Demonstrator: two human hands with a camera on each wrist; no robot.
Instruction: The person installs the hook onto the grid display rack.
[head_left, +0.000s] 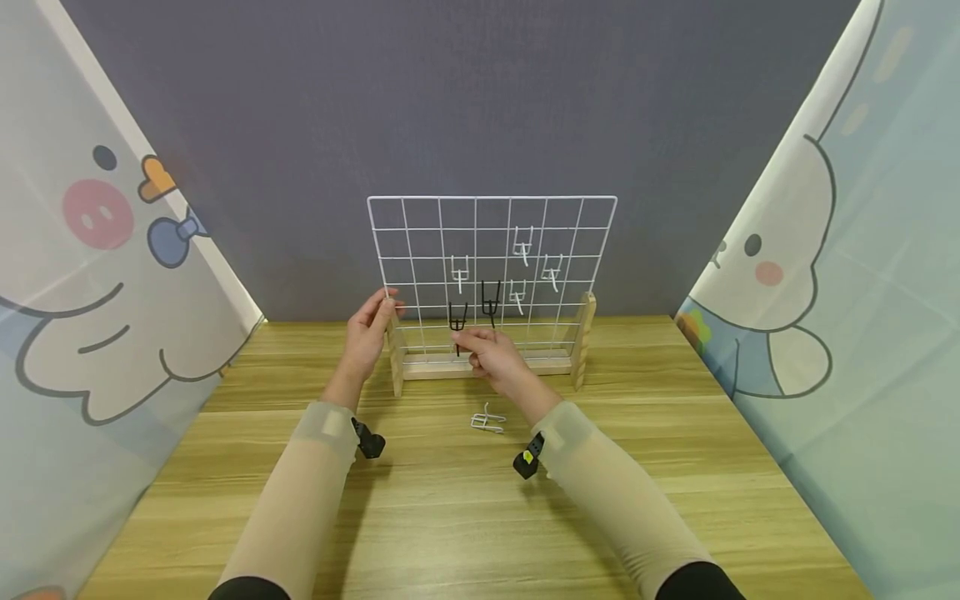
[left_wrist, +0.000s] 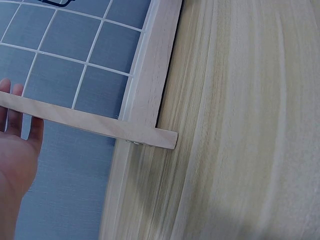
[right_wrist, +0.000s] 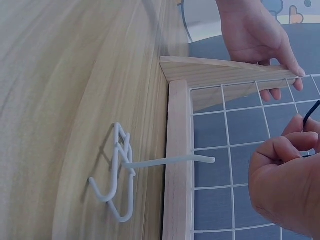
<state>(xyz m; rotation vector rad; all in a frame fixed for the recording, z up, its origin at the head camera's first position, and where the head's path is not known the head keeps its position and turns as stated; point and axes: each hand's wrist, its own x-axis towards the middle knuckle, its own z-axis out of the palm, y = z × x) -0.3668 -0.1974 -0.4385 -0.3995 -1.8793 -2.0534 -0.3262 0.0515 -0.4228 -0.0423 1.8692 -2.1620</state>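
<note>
A white wire grid rack (head_left: 492, 197) stands upright in a wooden base with two side posts. My left hand (head_left: 367, 329) holds the rack by the top of its left post (left_wrist: 90, 120), the fingers passing behind it. With thumb and fingertips, my right hand (head_left: 498, 360) pinches the prong of a black hook (head_left: 458, 319) low on the grid's left half. Another black hook (head_left: 491, 302) hangs up and to the right of it. Several white hooks, among them one near the top (head_left: 522, 243), hang on the grid.
A loose white hook (right_wrist: 120, 170) lies on the wooden table (head_left: 442, 517) in front of the rack, one prong sticking up. Behind the rack rises a dark grey panel (head_left: 465, 100). Cartoon-printed curtains (head_left: 82, 333) flank the table on both sides.
</note>
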